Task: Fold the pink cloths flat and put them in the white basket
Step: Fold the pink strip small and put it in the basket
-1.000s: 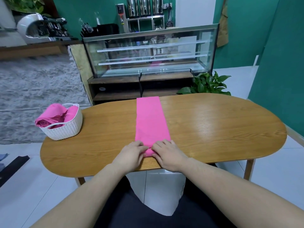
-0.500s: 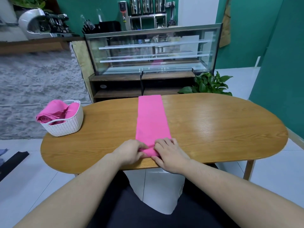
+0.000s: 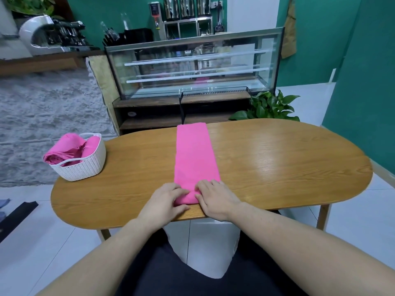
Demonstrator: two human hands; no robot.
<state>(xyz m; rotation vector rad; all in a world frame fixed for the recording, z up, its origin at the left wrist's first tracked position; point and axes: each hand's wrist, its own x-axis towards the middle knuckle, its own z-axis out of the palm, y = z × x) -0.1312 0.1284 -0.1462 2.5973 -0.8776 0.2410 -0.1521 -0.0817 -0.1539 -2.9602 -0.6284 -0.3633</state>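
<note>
Wooden oval table point(image 3: 277, 171), standing on a pale tiled floor, is bearing every item listed, nearest first.

Left hand point(image 3: 165, 198): lying at the near edge of the table, fingers curling onto the near left corner of the pink cloth point(image 3: 195, 154) and pinching up a small ridge of fabric.

Right hand point(image 3: 215, 198): sitting just beside the left, fingers bent and gripping the near right corner of the same cloth.

Pink cloth: lying flat as a long narrow strip, running from the near edge straight across to the far edge, its near end bunching slightly between the two hands.

White basket point(image 3: 85, 165): sitting at the left end of the table, well apart from the strip, holding rolled pink cloths point(image 3: 66, 151) that are rising above its rim.

Glass display case point(image 3: 192, 65): standing behind the table, with a leafy plant point(image 3: 269, 107) showing at its right.
</note>
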